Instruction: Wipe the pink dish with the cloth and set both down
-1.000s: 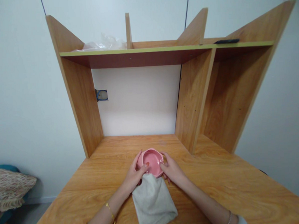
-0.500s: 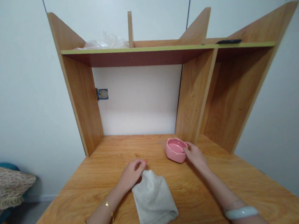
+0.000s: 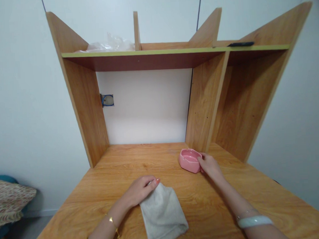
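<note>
Two forearms reach over the desk (image 3: 98, 179) from its near edge. Left hand (image 3: 140, 189) lies knuckles up, fingers curled, pinching the far corner of the grey cloth (image 3: 162, 215) near the front edge. Right hand (image 3: 210, 165), stretched toward the back, grips the pink dish (image 3: 189, 160) beside the upright divider (image 3: 201, 103).

The left hand (image 3: 141, 189) lies low and near, fingers curled and fingertips pinched together, two gold bangles on its forearm; the right hand (image 3: 210, 165) reaches farther forward, arm nearly straight, fingers bent in a light grip, a pale bangle at the wrist.
</note>
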The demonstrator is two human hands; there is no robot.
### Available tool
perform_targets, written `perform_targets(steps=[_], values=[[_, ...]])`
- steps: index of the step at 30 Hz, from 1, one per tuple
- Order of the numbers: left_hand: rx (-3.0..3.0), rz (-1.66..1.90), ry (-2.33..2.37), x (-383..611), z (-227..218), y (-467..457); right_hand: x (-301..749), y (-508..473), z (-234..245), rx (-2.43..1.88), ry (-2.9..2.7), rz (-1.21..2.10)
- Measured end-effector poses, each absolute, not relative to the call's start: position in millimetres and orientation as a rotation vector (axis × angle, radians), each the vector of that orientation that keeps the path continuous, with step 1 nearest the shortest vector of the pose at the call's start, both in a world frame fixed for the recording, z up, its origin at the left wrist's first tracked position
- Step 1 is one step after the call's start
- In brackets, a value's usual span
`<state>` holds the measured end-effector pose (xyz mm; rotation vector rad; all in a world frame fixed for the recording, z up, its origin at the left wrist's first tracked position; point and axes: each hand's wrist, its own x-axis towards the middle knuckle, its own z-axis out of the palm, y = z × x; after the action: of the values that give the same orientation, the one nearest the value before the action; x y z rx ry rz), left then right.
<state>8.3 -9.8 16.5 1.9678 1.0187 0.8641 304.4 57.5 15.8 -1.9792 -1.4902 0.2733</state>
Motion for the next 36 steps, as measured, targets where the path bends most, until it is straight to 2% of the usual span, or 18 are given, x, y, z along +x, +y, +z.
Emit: perform_targets(steps=[6, 12, 15, 19, 24, 28, 31, 36], values=[[1.878, 0.684, 0.925, 2, 23, -11, 302, 58, 15, -1.997, -1.51, 0.246], [1.755, 0.804, 1.035, 8, 15, -4, 292, 48, 28, -2.118, -1.438, 0.055], [1.695, 0.897, 1.067, 11, 14, -4, 276, 40, 39, -1.955, -1.524, -0.021], [1.681, 0.982, 1.016, 16, 17, -7, 240, 28, 39, -1.366, -1.756, 0.382], [1.681, 1.014, 0.963, 20, 17, -9, 208, 12, 28, -0.905, -1.98, 1.017], [1.68, 1.013, 0.957, 18, 17, -9, 207, 7, 25, -0.825, -2.016, 1.291], [1.711, 0.878, 0.935, 13, 21, -10, 212, 8, 25, -0.865, -2.06, 1.444], [1.686, 0.691, 0.928, 8, 27, -12, 220, 10, 28, -0.963, -2.155, 1.536]])
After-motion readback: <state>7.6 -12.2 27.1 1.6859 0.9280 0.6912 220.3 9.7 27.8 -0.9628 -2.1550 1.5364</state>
